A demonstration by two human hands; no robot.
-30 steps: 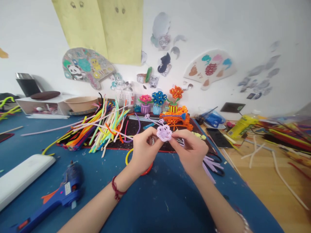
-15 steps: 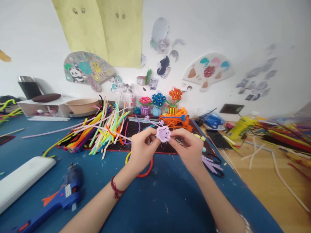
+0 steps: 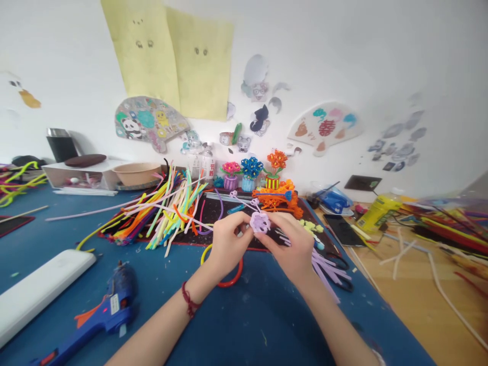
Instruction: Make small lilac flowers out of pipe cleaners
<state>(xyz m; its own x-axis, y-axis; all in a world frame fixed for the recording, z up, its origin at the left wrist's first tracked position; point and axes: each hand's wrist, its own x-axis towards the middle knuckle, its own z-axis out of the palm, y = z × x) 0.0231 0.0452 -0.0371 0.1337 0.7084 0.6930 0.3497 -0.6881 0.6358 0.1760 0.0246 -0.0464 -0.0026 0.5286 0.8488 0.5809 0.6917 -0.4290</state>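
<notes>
Both hands meet over the middle of the blue table (image 3: 251, 325). My left hand (image 3: 227, 245) and my right hand (image 3: 290, 243) pinch a small lilac pipe-cleaner flower (image 3: 260, 221) between their fingertips, with thin lilac stems rising behind it. The left wrist wears a red cord bracelet (image 3: 188, 301). Under the hands lie a red and yellow ring (image 3: 230, 279) and a black mat (image 3: 224, 213). Loose lilac pipe-cleaner pieces (image 3: 328, 265) lie just right of my right hand.
A pile of coloured pipe cleaners (image 3: 163, 208) spreads to the left. A blue glue gun (image 3: 97, 317) and a white case (image 3: 36, 292) lie front left. Small flower pots (image 3: 249, 173) and an orange woven piece (image 3: 278, 195) stand behind. Scissors (image 3: 343, 277), a phone (image 3: 343, 223) and a yellow bottle (image 3: 377, 211) lie right.
The camera view has tipped down slightly and shifted. Both hands stay pinched on the lilac flower and have drawn closer together around it, turning it a little.
</notes>
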